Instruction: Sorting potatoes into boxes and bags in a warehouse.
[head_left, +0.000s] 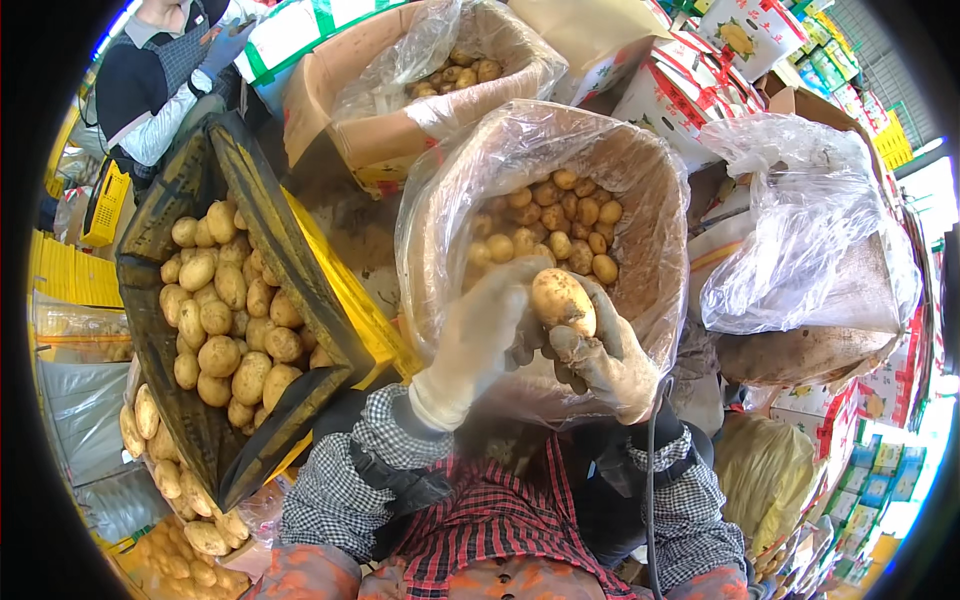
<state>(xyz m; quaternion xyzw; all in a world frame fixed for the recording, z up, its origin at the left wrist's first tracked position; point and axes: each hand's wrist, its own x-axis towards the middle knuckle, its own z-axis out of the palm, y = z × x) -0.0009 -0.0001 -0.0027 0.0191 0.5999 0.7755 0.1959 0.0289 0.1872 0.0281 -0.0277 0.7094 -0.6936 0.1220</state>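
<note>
My right hand (611, 364), in a soiled glove, grips a large potato (562, 300) marked with dirt. Close beside it is my left hand (480, 326), also gloved and blurred, its fingers curled towards the potato; whether they touch it is hidden. Both hands are over the near side of a cardboard box (637, 161) lined with clear plastic film (427, 217). Several smaller potatoes (555, 217) lie in the bottom of that box. To the left, a yellow crate (337, 277) with a dark liner (262, 199) is filled with larger potatoes (221, 356).
Another lined cardboard box (322, 82) with potatoes (465, 75) stands behind. At the right, plastic film (795, 247) drapes over a container. More potatoes (169, 480) lie beyond the crate's near left side. A person (165, 82) is at the upper left. Printed cartons (690, 82) stand at the back right.
</note>
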